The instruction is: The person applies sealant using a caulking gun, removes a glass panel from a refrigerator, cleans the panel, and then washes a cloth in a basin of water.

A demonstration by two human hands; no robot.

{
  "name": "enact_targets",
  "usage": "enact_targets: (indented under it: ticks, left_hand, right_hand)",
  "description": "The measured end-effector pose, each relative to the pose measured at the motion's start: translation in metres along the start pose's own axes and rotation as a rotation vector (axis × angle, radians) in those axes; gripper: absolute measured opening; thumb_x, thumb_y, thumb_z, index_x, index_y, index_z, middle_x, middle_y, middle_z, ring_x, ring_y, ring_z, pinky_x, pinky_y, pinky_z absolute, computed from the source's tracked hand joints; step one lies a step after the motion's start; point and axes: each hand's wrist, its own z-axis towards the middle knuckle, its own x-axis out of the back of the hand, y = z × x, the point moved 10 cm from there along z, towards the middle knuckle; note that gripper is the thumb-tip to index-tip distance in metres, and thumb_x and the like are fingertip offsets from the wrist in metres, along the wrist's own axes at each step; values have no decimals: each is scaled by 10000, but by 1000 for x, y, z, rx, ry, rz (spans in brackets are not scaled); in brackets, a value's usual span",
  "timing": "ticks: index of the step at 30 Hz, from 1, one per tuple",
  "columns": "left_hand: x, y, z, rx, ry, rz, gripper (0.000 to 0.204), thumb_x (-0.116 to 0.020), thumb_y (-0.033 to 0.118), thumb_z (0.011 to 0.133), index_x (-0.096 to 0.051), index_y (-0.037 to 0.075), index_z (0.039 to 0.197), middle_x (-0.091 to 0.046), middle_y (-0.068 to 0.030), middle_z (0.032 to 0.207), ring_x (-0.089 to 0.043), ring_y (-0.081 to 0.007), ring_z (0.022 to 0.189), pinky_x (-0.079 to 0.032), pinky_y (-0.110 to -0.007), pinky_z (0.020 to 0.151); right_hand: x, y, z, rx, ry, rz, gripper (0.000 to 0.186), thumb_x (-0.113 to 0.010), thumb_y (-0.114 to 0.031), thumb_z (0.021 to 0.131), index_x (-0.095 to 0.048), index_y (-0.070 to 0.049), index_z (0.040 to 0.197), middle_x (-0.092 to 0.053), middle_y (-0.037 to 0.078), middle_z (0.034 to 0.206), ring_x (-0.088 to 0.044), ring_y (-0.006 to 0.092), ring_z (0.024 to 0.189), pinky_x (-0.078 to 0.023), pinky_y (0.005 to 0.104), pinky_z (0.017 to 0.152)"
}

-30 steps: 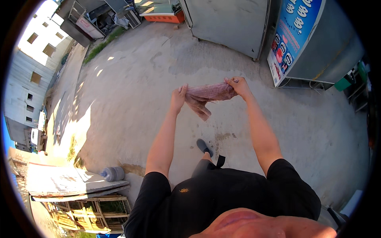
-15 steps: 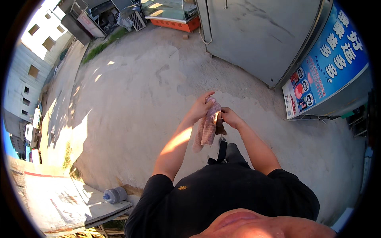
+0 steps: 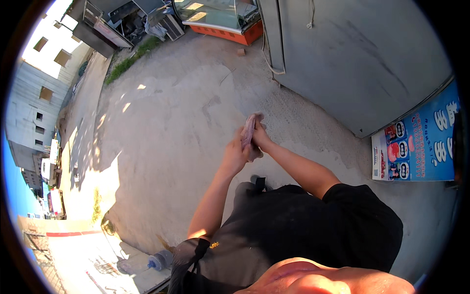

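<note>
A pinkish-brown cloth (image 3: 248, 130) is bunched and folded between my two hands, out in front of my body. My left hand (image 3: 235, 155) closes round its near left side. On the other side, my right hand (image 3: 261, 137) grips the cloth higher up, its fingers partly hidden behind the folds. Both forearms reach forward and the hands are close together. A loose end of the cloth hangs below, between the hands.
To the right stands a tall grey metal cabinet (image 3: 342, 63), beside a blue printed panel (image 3: 421, 142). A glass display case (image 3: 215, 17) with an orange base is at the back. Near my left side, a large plastic water bottle (image 3: 159, 261) lies on a pale board (image 3: 73, 259).
The cloth hung loosely in folds before; now it is gathered tightly between my hands. My right hand has moved left and up, and the surroundings have shifted rightward in view.
</note>
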Motion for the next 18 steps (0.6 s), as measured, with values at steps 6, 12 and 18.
enact_targets:
  ticks: [6,12,18]
  left_hand:
    - [55,-97,158,94,-43,-101,332,-657,65,846,-525,-6,1143,-653,-101,891,-644,-181,805,-516,-310,731]
    - [71,-169,317,202,-514,-769,200,-598,181,934,-553,13,1032,-660,-69,946,-637,-139,775,-530,-317,714]
    - [53,-267,438,363,-609,-871,417,-531,205,974,-440,61,1354,-559,-105,1251,-562,-187,1091,-481,-349,921]
  right_hand:
    - [3,-100,152,516,252,-138,724,-528,-243,916,-122,-34,1479,-384,245,1403,-420,351,1277,-361,404,1035]
    - [-6,-173,275,409,368,-289,723,-565,-204,884,-181,-5,1462,-448,272,1360,-439,370,1287,-352,386,1043]
    - [-88,-262,419,615,65,-568,536,-553,-168,878,-415,-12,1372,-558,206,1261,-558,302,1146,-404,367,1002]
